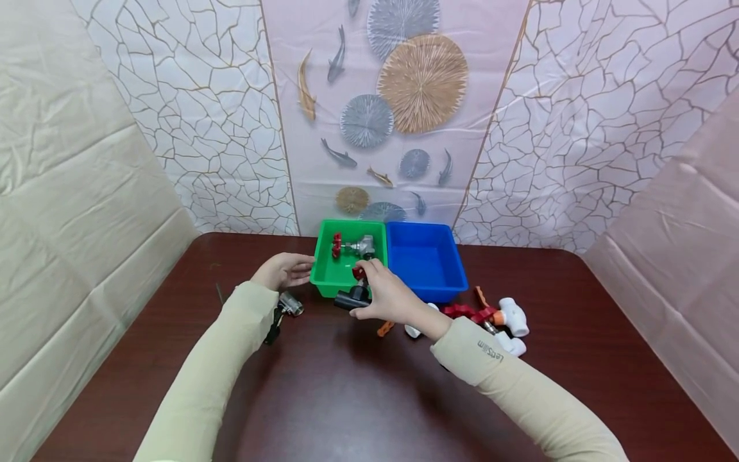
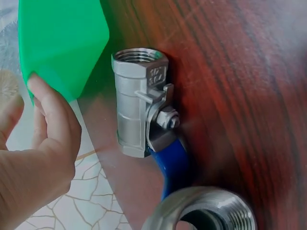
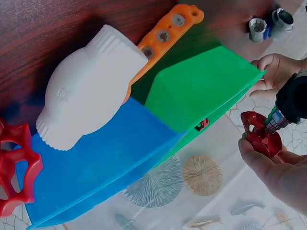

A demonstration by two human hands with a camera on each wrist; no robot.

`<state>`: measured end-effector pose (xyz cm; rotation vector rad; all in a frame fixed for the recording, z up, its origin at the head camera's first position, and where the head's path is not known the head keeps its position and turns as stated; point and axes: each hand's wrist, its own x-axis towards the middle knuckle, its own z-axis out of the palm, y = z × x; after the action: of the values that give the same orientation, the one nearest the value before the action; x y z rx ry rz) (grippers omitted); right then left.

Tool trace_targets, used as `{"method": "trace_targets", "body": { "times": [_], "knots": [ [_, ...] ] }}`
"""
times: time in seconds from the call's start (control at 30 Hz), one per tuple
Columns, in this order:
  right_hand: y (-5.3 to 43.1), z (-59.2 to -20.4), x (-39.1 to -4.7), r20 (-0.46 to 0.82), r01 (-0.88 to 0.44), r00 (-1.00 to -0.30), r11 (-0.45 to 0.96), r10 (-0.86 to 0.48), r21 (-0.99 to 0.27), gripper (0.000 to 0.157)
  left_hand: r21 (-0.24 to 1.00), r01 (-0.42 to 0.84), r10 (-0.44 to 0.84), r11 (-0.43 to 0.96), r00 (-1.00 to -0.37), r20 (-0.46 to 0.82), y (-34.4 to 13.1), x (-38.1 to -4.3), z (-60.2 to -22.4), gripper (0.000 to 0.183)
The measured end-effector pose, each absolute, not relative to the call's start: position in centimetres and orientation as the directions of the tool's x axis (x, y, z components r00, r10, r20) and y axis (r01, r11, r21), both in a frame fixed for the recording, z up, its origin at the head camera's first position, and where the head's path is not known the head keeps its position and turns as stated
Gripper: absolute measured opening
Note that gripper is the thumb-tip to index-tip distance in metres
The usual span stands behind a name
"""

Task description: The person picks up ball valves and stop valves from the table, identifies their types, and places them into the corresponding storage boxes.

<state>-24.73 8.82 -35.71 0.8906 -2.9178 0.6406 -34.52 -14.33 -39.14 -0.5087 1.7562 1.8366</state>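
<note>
My right hand holds a black valve over the front of the green bin. In the right wrist view, the fingers and thumb pinch its red handle. Inside the bin lies a metal valve with a red handwheel. My left hand is at the bin's left side, fingers extended, fingertips right at the green wall. Near that hand on the table, the left wrist view shows a steel ball valve with a blue lever, and another threaded metal fitting.
A blue bin stands against the green one's right side. Right of my right hand lie several valves, among them a white one and one with red handles. A white valve body with an orange lever lies before the bins.
</note>
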Motion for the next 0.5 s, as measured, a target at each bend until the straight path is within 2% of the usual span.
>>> {"method": "trace_targets", "body": {
  "times": [0.2, 0.5],
  "knots": [
    [9.2, -35.6, -25.3, 0.132, -0.531, -0.842, 0.759, -0.524, -0.376, 0.082, 0.829, -0.555, 0.15, 0.067, -0.816, -0.559, -14.5, -34.9, -39.8, 0.048],
    [9.9, -35.4, -26.3, 0.184, -0.578, -0.815, 0.746, -0.55, -0.331, 0.087, 0.869, -0.487, 0.078, 0.092, -0.866, -0.494, -14.3, -34.4, -40.2, 0.044]
  ]
}}
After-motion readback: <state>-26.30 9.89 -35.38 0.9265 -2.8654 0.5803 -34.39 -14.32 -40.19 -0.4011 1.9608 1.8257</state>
